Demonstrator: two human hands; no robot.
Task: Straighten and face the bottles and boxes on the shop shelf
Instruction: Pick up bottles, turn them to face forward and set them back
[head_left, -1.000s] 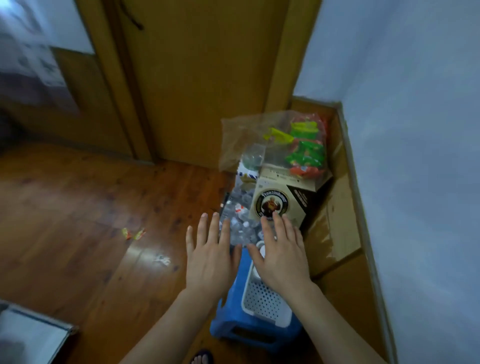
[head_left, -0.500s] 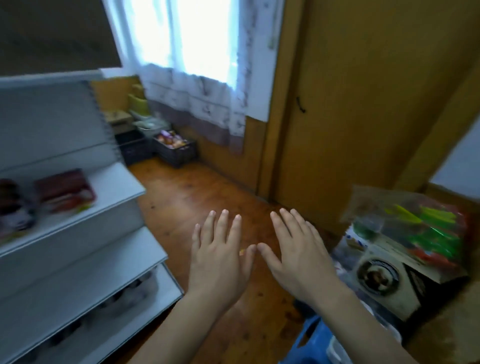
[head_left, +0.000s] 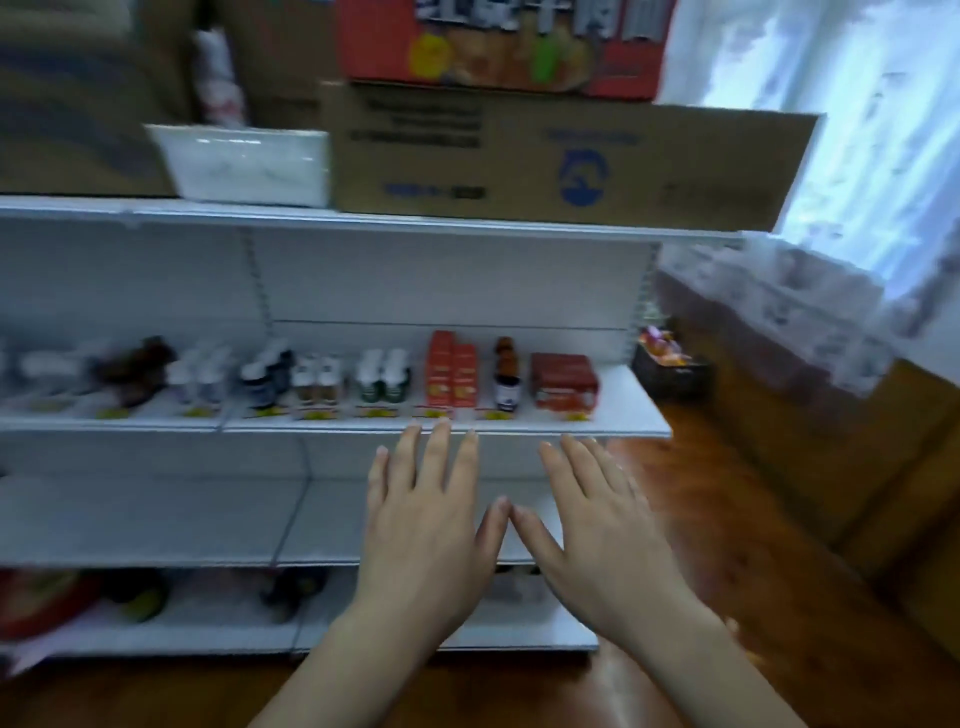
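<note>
A white shop shelf (head_left: 623, 423) carries a row of goods: two tall orange-red boxes (head_left: 451, 370), a dark brown bottle (head_left: 507, 375), a flat red box (head_left: 563, 382), and several small bottles (head_left: 384, 376) further left, blurred. My left hand (head_left: 426, 525) and my right hand (head_left: 597, 525) are held out flat, side by side, fingers straight and spread, thumbs nearly touching. Both hover in front of the shelf, below its front edge, and hold nothing.
Big cardboard cartons (head_left: 561, 156) and a white tray (head_left: 244, 166) stand on the top shelf. Lower shelves (head_left: 156, 519) hold dark blurred items at the bottom. A black crate (head_left: 670, 364) sits on the wooden floor (head_left: 753, 545) by the curtained window at right.
The view has swung left from a room corner with a stool and boxes to face the shelf. Both hands stay flat and empty in front of me.
</note>
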